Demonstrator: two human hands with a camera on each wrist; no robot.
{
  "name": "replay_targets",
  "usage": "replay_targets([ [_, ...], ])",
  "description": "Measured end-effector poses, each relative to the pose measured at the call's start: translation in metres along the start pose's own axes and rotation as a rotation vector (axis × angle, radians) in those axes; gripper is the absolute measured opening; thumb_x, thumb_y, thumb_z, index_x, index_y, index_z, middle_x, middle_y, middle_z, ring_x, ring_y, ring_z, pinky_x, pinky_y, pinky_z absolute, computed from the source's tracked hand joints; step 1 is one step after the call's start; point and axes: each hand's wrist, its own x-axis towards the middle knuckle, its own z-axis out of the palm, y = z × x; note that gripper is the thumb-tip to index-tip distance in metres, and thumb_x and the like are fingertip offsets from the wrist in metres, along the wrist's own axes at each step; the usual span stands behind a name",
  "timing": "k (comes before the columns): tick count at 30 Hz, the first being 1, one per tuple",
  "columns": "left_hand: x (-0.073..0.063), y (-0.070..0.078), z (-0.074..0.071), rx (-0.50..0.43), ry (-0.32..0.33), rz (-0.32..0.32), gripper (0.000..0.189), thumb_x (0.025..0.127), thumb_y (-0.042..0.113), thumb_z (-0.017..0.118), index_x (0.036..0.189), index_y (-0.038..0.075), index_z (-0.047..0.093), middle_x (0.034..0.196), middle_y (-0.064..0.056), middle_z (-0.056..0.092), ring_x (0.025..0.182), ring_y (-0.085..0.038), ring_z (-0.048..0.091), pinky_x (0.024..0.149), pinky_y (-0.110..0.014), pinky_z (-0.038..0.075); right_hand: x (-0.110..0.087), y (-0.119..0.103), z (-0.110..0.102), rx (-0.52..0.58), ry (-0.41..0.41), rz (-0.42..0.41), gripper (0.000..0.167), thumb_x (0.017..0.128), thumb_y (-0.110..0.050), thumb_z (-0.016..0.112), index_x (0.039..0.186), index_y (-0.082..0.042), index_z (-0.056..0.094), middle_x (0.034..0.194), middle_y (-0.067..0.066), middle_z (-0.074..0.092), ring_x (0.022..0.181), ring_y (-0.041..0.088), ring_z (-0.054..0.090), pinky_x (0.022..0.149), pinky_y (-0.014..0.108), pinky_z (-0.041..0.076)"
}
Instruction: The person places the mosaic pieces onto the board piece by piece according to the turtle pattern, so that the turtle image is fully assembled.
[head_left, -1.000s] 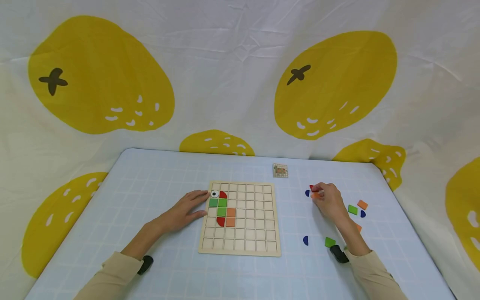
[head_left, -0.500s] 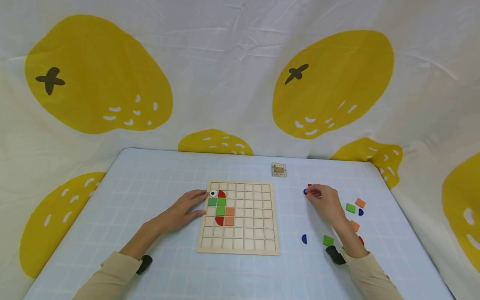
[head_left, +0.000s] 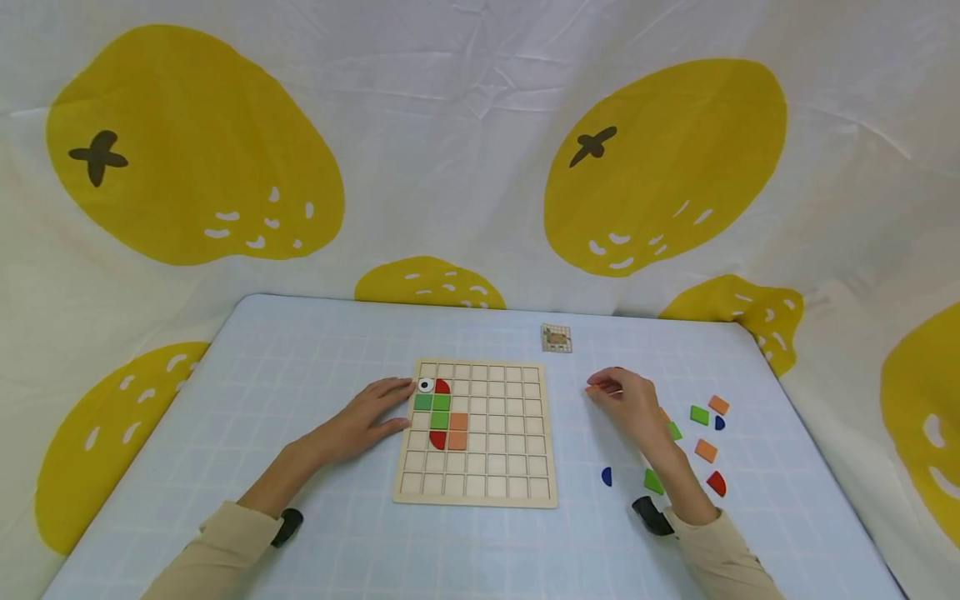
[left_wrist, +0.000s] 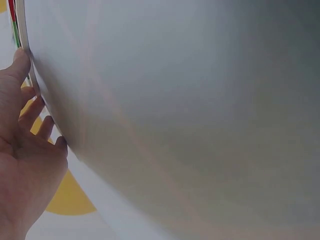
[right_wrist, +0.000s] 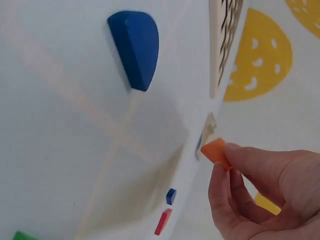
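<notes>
My right hand (head_left: 628, 407) pinches an orange square tile (right_wrist: 216, 151) between thumb and fingertips, above the table to the right of the wooden grid board (head_left: 498, 458). My left hand (head_left: 367, 423) lies at the board's left edge, fingers extended and fingertips touching its side. On the board's left columns sit a round eye tile (head_left: 426, 385), red quarter-round tiles (head_left: 438, 439), green squares (head_left: 441, 420) and two orange squares (head_left: 457, 431). In the right wrist view, a blue half-round tile (right_wrist: 135, 50) lies nearby, with a smaller-looking blue piece (right_wrist: 171, 196) and a red piece (right_wrist: 163, 222) farther off.
A small picture card (head_left: 557, 338) lies behind the board's right corner. Scattered on the right are green tiles (head_left: 700, 415), orange tiles (head_left: 706, 451), a red quarter-round (head_left: 716, 483) and another blue piece (head_left: 720, 423). A fruit-patterned cloth (head_left: 450, 167) hangs behind the table.
My right hand has moved left toward the board from the loose tiles, carrying the orange tile. Tiles formerly under its forearm now show. The left hand stays put at the board.
</notes>
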Motion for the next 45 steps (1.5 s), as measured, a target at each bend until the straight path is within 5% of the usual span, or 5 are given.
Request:
replay_targets([
  [6, -0.002, -0.001, 0.0, -0.007, -0.001, -0.009, 0.063, 0.102, 0.027, 0.067, 0.156, 0.005, 0.043, 0.161, -0.015, 0.039, 0.15, -0.041, 0.03, 0.119, -0.061, 0.028, -0.001, -0.011, 0.009, 0.039, -0.037, 0.012, 0.016, 0.093, -0.003, 0.075, 0.108, 0.002, 0.073, 0.099, 0.011, 0.072, 0.093, 0.027, 0.067, 0.089, 0.043, 0.06],
  [23, -0.003, 0.001, -0.001, -0.006, 0.002, -0.015, 0.063, 0.102, 0.026, 0.067, 0.156, 0.004, 0.042, 0.161, -0.015, 0.038, 0.15, -0.041, 0.029, 0.119, -0.062, 0.027, 0.0, -0.037, 0.038, 0.093, -0.073, -0.024, 0.015, 0.093, -0.007, 0.077, 0.106, -0.002, 0.075, 0.095, 0.005, 0.072, 0.089, 0.021, 0.066, 0.078, 0.027, 0.057],
  [45, -0.001, 0.001, 0.0, -0.004, -0.001, -0.006, 0.064, 0.102, 0.026, 0.067, 0.156, 0.005, 0.042, 0.161, -0.016, 0.038, 0.15, -0.041, 0.029, 0.119, -0.062, 0.028, -0.008, -0.072, 0.078, 0.251, -0.171, -0.072, 0.008, 0.091, -0.002, 0.077, 0.096, -0.002, 0.072, 0.088, 0.004, 0.071, 0.08, 0.017, 0.067, 0.074, 0.026, 0.057],
])
